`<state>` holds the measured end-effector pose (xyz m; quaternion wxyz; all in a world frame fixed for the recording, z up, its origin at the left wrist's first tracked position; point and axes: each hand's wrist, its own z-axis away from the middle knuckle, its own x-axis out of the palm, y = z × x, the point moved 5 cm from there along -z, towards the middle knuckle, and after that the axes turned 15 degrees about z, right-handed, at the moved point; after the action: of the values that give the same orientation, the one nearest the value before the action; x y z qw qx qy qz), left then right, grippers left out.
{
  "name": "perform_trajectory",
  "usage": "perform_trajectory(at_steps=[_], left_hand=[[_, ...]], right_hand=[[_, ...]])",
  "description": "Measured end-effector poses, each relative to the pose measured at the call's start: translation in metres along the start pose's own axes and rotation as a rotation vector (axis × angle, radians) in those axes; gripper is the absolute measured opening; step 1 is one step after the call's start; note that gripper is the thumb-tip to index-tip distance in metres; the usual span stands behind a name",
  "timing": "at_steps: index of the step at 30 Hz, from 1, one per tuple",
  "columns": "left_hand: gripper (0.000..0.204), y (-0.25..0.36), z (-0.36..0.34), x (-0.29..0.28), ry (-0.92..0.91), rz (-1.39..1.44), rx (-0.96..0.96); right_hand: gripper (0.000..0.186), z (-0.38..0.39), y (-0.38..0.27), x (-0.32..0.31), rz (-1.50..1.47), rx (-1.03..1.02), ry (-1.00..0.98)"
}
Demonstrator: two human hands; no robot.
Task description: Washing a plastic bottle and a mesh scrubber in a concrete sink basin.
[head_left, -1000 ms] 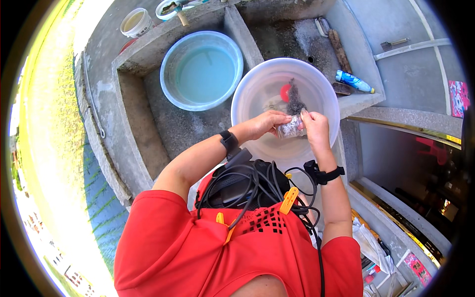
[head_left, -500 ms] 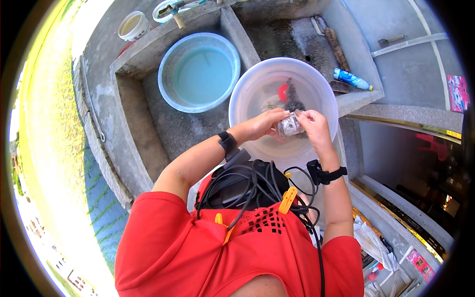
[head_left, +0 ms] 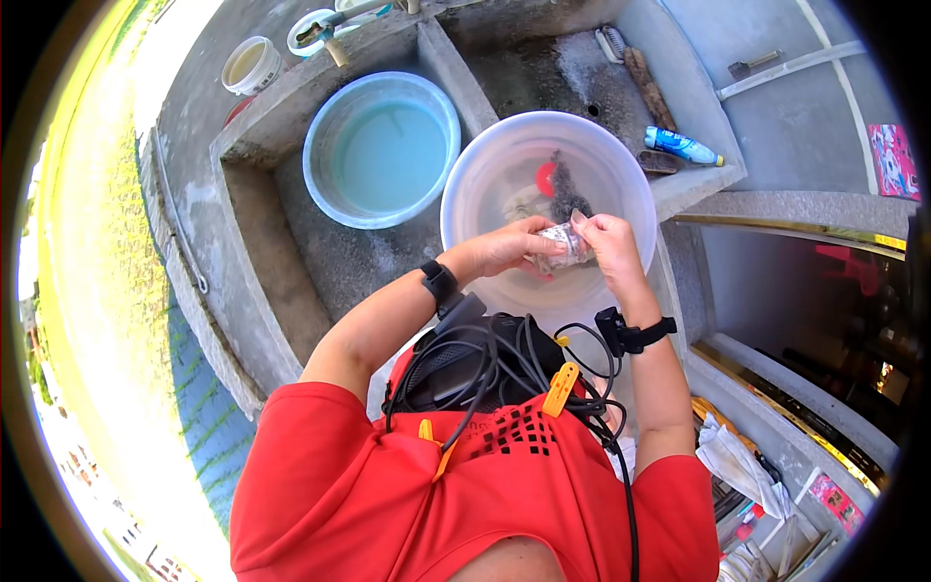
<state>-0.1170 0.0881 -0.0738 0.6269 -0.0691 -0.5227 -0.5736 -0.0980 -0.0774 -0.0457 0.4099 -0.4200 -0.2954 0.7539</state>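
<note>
Over a translucent white tub (head_left: pixel 641 184), I hold a small see-through container with dark print (head_left: pixel 568 243), perhaps a jar or a packet; I cannot tell which. My left hand (head_left: pixel 511 248) wraps round its left side. At the container's upper right, the thumb and fingers of my right hand (head_left: pixel 611 242) pinch its edge. Inside the tub, just beyond my hands, lie a dark fuzzy clump (head_left: pixel 566 191), a red round piece (head_left: pixel 546 178) and a pale, blurred thing (head_left: pixel 524 204) partly hidden by my left hand.
A blue basin (head_left: pixel 384 150) of cloudy water stands in the left bay of the concrete sink (head_left: pixel 291 252). On the right bay's edge lies a blue bottle (head_left: pixel 683 145), near a brush (head_left: pixel 611 44). A white bucket (head_left: pixel 252 66) stands at the back left. Black cables (head_left: pixel 485 369) hang at my chest.
The container has turned slightly between my hands, and the fingers of my right hand have shifted on its edge. The whole view has moved a little.
</note>
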Motion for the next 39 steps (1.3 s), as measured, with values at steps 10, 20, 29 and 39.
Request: perform_trajectory(at_steps=[10, 20, 29, 39], left_hand=[[0.055, -0.02, -0.014, -0.021, 0.069, -0.071, -0.199], [0.051, -0.018, -0.013, -0.032, 0.278, 0.117, -0.137], [0.037, -0.026, -0.021, -0.047, 0.472, 0.348, -0.135], [0.058, -0.044, -0.032, -0.104, 0.328, 0.411, -0.2]], right_hand=[[0.038, -0.005, 0.016, 0.013, 0.161, -0.098, -0.075], [0.078, -0.019, 0.0, 0.012, 1.182, -0.174, 0.179], [0.027, -0.033, 0.013, 0.004, 0.935, 0.096, -0.055], [0.035, 0.01, -0.011, 0.038, 0.7, -0.331, 0.167]])
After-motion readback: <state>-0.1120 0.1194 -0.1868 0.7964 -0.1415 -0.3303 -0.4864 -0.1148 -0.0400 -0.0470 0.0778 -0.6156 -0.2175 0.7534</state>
